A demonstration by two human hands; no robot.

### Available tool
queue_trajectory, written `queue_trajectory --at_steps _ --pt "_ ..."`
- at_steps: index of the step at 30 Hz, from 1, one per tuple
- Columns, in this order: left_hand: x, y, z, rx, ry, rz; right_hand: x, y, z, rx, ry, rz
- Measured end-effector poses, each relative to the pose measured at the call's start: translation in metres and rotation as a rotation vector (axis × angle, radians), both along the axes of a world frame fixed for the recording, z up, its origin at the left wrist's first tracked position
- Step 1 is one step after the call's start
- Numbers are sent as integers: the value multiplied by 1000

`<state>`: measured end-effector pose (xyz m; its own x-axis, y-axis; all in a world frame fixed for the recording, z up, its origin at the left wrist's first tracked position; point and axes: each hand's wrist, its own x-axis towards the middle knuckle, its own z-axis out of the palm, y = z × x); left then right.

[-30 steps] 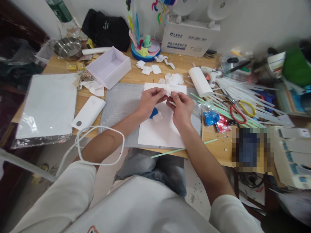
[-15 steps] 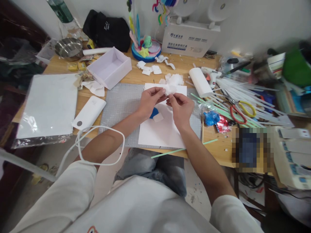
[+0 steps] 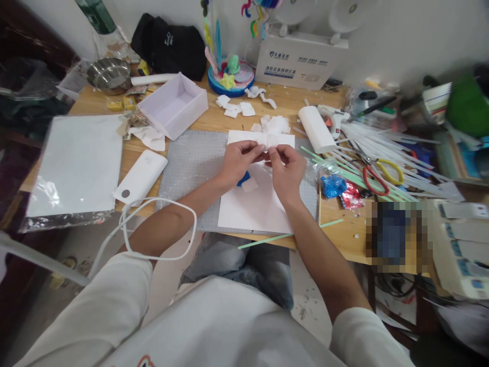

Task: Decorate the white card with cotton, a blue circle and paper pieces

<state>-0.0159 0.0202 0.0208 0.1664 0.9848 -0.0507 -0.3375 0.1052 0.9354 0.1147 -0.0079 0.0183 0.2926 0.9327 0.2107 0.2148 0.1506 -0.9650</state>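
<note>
Above a white sheet of paper [image 3: 254,211], my left hand [image 3: 241,160] and my right hand [image 3: 286,171] meet with fingertips almost touching. Both pinch a small piece of thin white tissue paper [image 3: 265,138], which shows just beyond the fingertips. Its outline blends into the white behind it. Under my hands, a blue piece [image 3: 243,178] and a small off-white square [image 3: 249,185] lie on the sheet. A pile of torn white tissue [image 3: 277,124] sits just past the sheet's far edge.
A grey cutting mat [image 3: 191,173] lies beneath the sheet. Left are a lilac box [image 3: 191,114], a white power bank [image 3: 141,176] and its looped cable [image 3: 195,229]. Right are a white roll [image 3: 316,127], a glue gun [image 3: 338,122], scissors [image 3: 374,178] and many glue sticks [image 3: 397,148].
My hands have lowered slightly toward me and come closer together. The tissue piece, held up over the fingertips before, now shows less and lies flatter between them.
</note>
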Motion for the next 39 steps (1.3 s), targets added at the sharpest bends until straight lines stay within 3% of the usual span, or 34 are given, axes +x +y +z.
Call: queue_trajectory --at_steps 7,13,22,30,39 --pt "-2 -1 6 -50 37 -13 3 3 -3 -32 94 21" --pt "-2 -3 7 -28 84 -19 6 3 -1 -18 54 37" --pt "-3 -4 -1 185 318 -1 6 7 1 14 -15 -45" --pt "-1 -5 6 37 178 -36 3 3 6 11 -65 -5" --pt "-3 -1 1 -10 93 2 2 0 10 14 -55 9"
